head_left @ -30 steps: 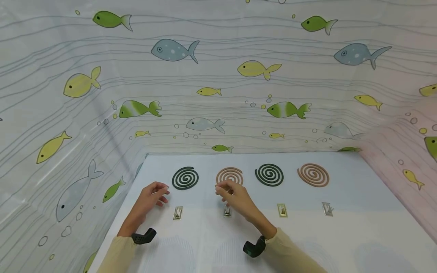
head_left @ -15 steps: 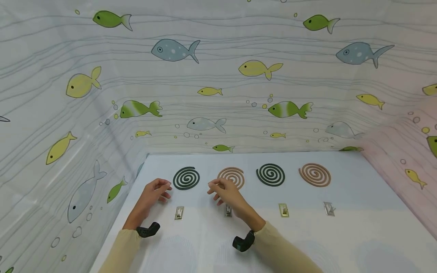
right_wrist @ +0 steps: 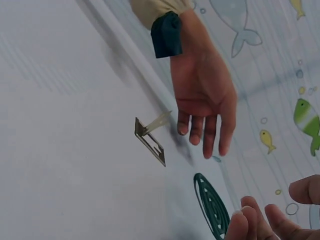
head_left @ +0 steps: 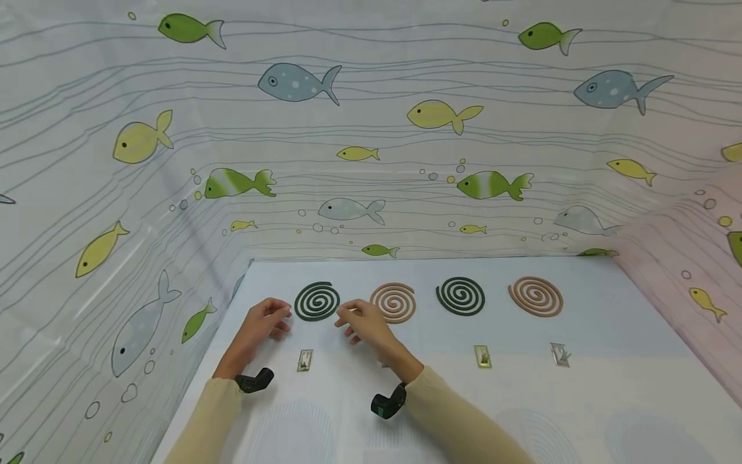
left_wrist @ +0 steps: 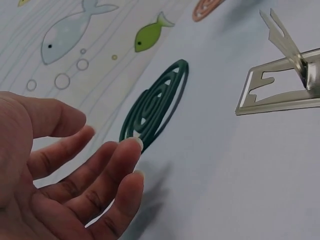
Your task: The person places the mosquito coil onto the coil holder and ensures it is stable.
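My left hand (head_left: 261, 325) hovers at the left end of the table, fingers loosely bent and apart, holding nothing. Just right of it lies a dark green mosquito coil (head_left: 317, 301), which also appears beyond the fingertips in the left wrist view. On that coil's other side is my right hand (head_left: 368, 327), its relaxed fingers free of any object. A brown mosquito coil (head_left: 400, 301) lies behind the right hand. A small metal coil stand (left_wrist: 260, 95), with a raised prong, sits on the table in front of the green coil. Another stand (head_left: 385, 365) is mostly covered by the right forearm.
Farther right lie a second green coil (head_left: 460, 296) and a second brown coil (head_left: 535, 297). In front of them are a gold-coloured stand (head_left: 483, 356) and a silver stand (head_left: 560, 354). A fish-patterned sheet (head_left: 278, 148) encloses the white table (head_left: 464, 412) behind and at both sides.
My right hand has moved left, from over the left brown coil to beside the left green coil, uncovering the brown coil. My left hand has shifted only slightly right and up.
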A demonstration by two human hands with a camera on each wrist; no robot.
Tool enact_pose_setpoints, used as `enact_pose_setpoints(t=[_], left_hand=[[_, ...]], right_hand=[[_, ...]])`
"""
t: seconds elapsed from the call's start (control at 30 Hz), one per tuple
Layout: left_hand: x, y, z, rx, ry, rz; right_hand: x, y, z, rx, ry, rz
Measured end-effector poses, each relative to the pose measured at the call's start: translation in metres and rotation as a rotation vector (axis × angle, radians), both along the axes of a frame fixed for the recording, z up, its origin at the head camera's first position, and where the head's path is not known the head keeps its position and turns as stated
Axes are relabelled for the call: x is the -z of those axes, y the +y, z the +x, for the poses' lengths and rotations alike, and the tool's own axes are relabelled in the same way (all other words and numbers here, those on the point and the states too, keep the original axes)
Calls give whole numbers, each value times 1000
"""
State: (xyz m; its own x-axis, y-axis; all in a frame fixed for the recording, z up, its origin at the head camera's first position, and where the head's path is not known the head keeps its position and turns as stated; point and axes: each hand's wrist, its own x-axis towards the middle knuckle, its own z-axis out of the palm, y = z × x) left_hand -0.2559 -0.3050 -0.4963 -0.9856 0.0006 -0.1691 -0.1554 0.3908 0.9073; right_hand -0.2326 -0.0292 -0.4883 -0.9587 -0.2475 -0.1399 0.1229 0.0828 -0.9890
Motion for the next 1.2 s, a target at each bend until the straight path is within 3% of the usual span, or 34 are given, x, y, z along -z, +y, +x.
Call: enact_pose_setpoints(t=[0.17, 0.73, 0.9, 1.2], left_hand=[[1, -5, -5, -1, -1, 36], [9, -5, -15, -51, -4, -27], [10, -6, -19, -38, -2, -23], [10, -7, -27, -1, -57, -31]], right_hand=[[4, -15, -4, 9, -33, -4], [20, -40, -14, 24, -63, 71], [24, -43, -16, 31, -56, 73], [24, -43, -21, 44, -100, 71]])
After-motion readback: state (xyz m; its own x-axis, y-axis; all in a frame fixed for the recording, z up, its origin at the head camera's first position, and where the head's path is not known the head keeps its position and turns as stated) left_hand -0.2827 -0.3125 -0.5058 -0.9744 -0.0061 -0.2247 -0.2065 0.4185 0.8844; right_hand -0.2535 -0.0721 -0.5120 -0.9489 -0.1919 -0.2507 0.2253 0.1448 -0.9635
